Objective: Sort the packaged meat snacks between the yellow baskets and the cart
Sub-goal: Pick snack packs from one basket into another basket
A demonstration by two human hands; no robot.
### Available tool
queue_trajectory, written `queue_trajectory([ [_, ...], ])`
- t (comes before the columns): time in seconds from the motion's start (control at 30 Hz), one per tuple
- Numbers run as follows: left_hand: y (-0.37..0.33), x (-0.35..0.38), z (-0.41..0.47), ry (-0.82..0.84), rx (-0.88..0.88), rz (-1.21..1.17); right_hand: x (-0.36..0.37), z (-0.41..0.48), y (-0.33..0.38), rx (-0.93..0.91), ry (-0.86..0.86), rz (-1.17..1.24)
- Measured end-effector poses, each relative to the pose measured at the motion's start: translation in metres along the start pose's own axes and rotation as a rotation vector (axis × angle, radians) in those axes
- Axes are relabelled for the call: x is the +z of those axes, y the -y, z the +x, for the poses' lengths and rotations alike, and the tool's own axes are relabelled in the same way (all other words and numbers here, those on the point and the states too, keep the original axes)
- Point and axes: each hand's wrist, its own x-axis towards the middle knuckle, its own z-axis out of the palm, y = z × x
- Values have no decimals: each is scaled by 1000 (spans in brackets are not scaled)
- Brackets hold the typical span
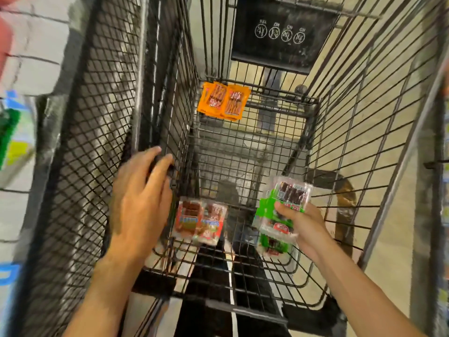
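We look down into a wire cart [364, 117] with a hand at each side of it. The left hand [141, 203] lies on the cart's left wall, its fingertips hooked over the top wire; the view is too smeared for us to see the thumb. The right hand [303, 227] clasps a stack of green snack packs [267, 210], thumb pressed on the top pack and fingers underneath, and holds them above the cart floor near the right wall.

Between the two hands, just right of the left hand and lower, we see two red snack packs [200, 221] lying side by side on the cart floor. Well beyond both hands, at the far end of the floor, lie the orange snack packs [223, 100], overlapping one another. Outside the left hand stands a black mesh panel [80, 142].
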Motion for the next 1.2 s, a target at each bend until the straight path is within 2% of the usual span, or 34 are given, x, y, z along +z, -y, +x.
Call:
queue_trajectory([
  [0.07,13,-8,4,-5,8,152,7,1,1,20,20,-17],
  [0.13,17,-6,4,62,-42,174,13,5,0,39,22,-15],
  [0.3,28,11,-5,14,-4,65,18,20,-6,62,16,-25],
  [0.43,32,17,-6,-35,-15,-10,6,39,-21,11,-131,-104],
  [0.53,32,18,-5,-72,2,-35,4,48,-42,54,-188,-218],
  [0.63,33,17,-5,-98,4,-30,13,51,-61,110,-145,-281],
  [0.8,32,17,-6,-134,19,-9,47,59,-86,197,-56,-197],
  [0.93,33,20,-6,-172,34,-16,64,68,-97,205,-213,-206],
  [1.2,34,21,-5,-211,69,-34,73,46,-101,-13,-417,-799],
])
